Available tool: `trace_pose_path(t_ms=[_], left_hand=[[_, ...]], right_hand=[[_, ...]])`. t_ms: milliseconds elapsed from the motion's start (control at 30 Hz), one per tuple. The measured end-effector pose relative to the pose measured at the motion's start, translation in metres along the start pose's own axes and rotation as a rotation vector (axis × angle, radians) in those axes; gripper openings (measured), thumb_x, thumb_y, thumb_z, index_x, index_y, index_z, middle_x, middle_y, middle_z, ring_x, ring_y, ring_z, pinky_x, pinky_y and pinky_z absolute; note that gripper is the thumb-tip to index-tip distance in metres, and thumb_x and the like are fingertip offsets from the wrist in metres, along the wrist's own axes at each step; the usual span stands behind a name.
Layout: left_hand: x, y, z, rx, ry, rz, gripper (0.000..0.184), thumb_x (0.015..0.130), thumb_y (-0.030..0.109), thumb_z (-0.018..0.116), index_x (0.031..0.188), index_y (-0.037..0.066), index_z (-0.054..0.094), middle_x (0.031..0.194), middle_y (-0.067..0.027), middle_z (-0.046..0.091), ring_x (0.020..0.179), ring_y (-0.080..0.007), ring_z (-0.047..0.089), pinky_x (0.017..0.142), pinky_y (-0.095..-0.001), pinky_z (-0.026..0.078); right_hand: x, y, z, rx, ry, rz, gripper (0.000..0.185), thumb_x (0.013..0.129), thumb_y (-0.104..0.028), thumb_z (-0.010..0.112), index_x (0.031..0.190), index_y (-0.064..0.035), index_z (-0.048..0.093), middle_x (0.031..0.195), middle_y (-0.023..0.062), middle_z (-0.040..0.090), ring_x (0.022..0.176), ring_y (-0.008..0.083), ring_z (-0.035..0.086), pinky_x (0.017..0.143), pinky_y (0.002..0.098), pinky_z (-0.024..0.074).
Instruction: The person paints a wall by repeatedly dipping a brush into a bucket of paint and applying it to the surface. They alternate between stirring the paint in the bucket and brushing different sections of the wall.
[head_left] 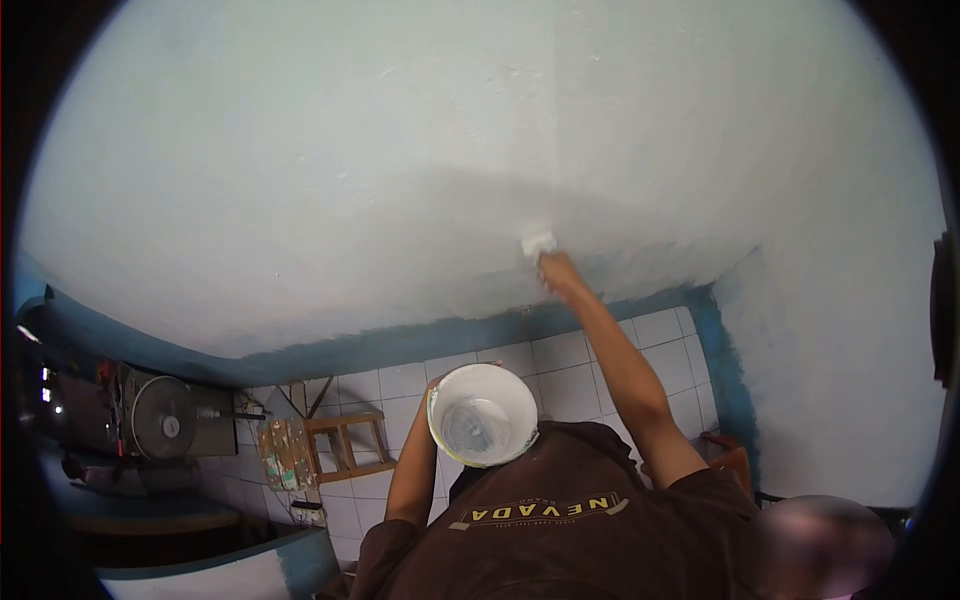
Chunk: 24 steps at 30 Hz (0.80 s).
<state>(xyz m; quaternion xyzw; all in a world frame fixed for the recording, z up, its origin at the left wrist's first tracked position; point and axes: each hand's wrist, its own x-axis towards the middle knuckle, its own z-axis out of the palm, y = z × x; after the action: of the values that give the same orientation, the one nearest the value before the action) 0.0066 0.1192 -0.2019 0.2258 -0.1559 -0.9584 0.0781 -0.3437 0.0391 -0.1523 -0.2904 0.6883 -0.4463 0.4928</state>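
Observation:
My right hand [558,273] is closed round a whitish brush or pad [538,243], which touches the pale wall [400,120] above its blue lower band. The exact shape of this tool is hard to make out. My left hand [434,390] holds a white bucket [483,415] in front of my dark shirt. Most of that hand is hidden behind the bucket. Inside the bucket, some pale, watery-looking material shows at the bottom.
A round fan [163,417] stands at the left. Near it are a wooden ladder-like frame [347,446] and a paint-spotted board [287,455] on white floor tiles [567,385]. Another wall [850,300] rises at the right. A blurred shape [820,548] fills the lower right.

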Motion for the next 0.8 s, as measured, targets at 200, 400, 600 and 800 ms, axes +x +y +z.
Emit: trace_pose_path(t_ms=[200, 400, 600, 800], left_hand=[[-0.002, 0.007, 0.019, 0.010, -0.134, 0.050, 0.079, 0.087, 0.032, 0.064, 0.153, -0.001, 0.038, 0.135, -0.0213, 0.062, 0.114, -0.0269, 0.068, 0.097, -0.0394, 0.057], [0.000, 0.017, 0.022, -0.040, -0.077, -0.087, 0.071, 0.091, 0.024, 0.065, 0.153, 0.000, 0.039, 0.136, -0.0184, 0.063, 0.113, -0.0248, 0.068, 0.096, -0.0390, 0.058], [0.002, 0.018, 0.029, 0.174, 0.226, -0.141, 0.062, 0.095, 0.020, 0.061, 0.152, 0.004, 0.044, 0.135, -0.0169, 0.063, 0.112, -0.0234, 0.069, 0.097, -0.0379, 0.057], [-0.003, 0.009, 0.032, 0.034, 0.039, 0.017, 0.055, 0.099, 0.027, 0.060, 0.148, 0.005, 0.049, 0.134, -0.0146, 0.065, 0.109, -0.0207, 0.070, 0.095, -0.0353, 0.057]], right_hand=[[-0.113, -0.198, -0.016, 0.070, -0.046, -0.393, 0.040, 0.108, -0.036, 0.045, 0.084, -0.0076, 0.059, 0.057, -0.0015, 0.044, 0.049, 0.0076, 0.042, 0.042, 0.0243, 0.0318], [-0.071, -0.180, 0.011, -0.216, 0.300, -0.703, 0.050, 0.109, -0.041, 0.042, 0.089, 0.0015, 0.059, 0.067, 0.0206, 0.059, 0.057, 0.0365, 0.056, 0.062, 0.0493, 0.0466], [-0.013, -0.002, 0.025, -0.398, 0.369, -0.476, 0.060, 0.109, -0.044, 0.037, 0.082, 0.0047, 0.056, 0.074, 0.0260, 0.061, 0.073, 0.0472, 0.060, 0.070, 0.0530, 0.0449], [-0.045, 0.031, 0.046, -0.502, 0.131, -0.600, 0.059, 0.109, -0.042, 0.040, 0.080, 0.0053, 0.060, 0.069, 0.0254, 0.060, 0.070, 0.0470, 0.059, 0.068, 0.0522, 0.0453]])
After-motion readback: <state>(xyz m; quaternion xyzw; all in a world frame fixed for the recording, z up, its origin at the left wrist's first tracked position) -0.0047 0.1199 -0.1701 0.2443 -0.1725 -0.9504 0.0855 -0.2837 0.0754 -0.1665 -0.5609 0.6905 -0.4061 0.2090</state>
